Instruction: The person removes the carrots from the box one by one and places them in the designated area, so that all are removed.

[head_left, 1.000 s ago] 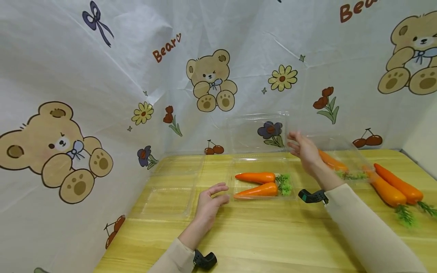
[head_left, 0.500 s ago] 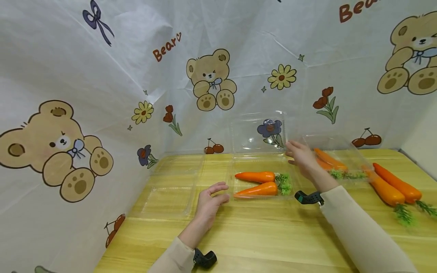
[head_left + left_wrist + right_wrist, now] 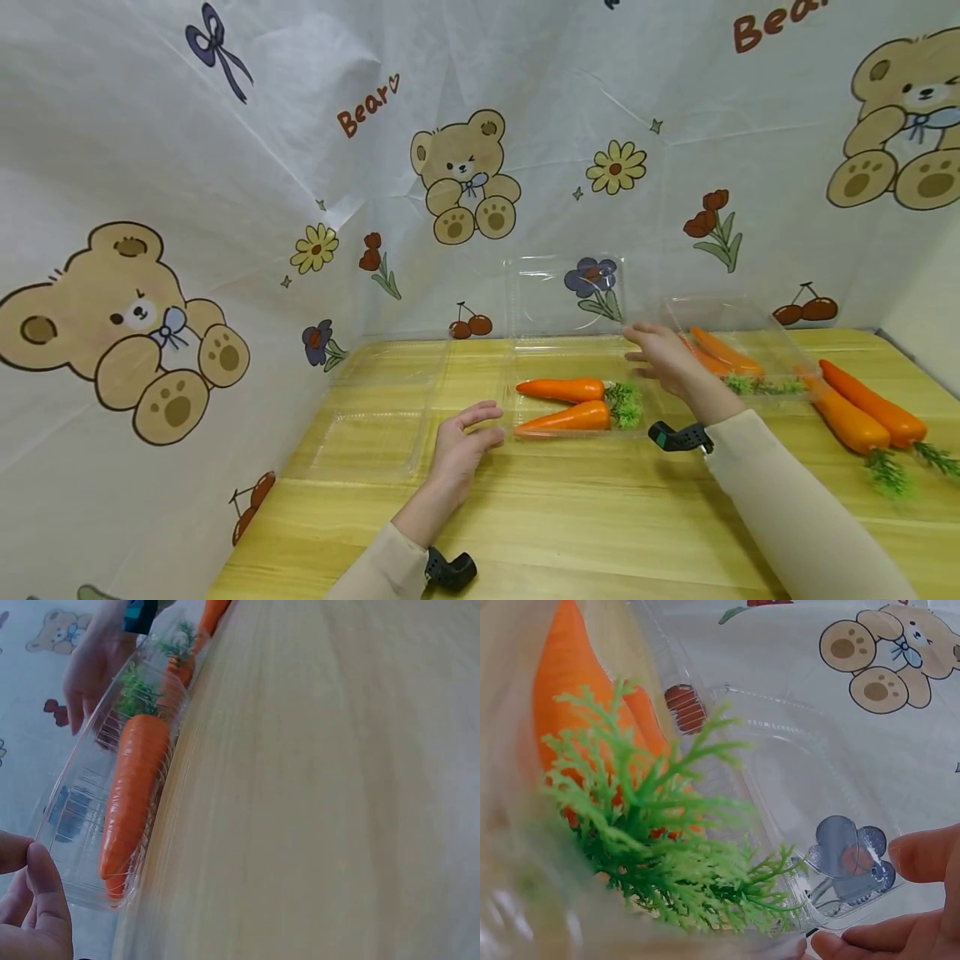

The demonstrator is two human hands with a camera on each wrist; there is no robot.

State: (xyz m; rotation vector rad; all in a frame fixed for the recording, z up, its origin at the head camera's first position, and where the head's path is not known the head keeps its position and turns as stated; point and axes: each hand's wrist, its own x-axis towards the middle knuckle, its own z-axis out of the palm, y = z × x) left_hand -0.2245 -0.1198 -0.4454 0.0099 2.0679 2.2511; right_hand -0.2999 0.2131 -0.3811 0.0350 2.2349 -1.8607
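In the head view, a clear plastic clamshell box point(image 3: 573, 437) lies in the middle of the table, its lid point(image 3: 536, 302) standing up against the back sheet. Two orange toy carrots point(image 3: 572, 415) with green tops lie side by side in its base. My left hand point(image 3: 459, 450) is at the box's left front corner, thumb and fingers parted; in the left wrist view its fingertips overlap the rim. My right hand point(image 3: 663, 358) is at the box's right side, its fingers by the lower right edge of the lid. The right wrist view has the thumb point(image 3: 926, 855) beside the lid's corner.
A second clear box point(image 3: 367, 442) with its lid laid back stands at the left. Another clear box point(image 3: 780, 333) with carrots is at the right behind my right arm. Two loose carrots point(image 3: 873, 404) lie beside it. A bear-printed sheet point(image 3: 465, 67) hangs behind the table.
My right hand has moved slightly left and down along the lid's edge. The lid has shifted a little, its top edge now lower. The left hand has stayed in place.
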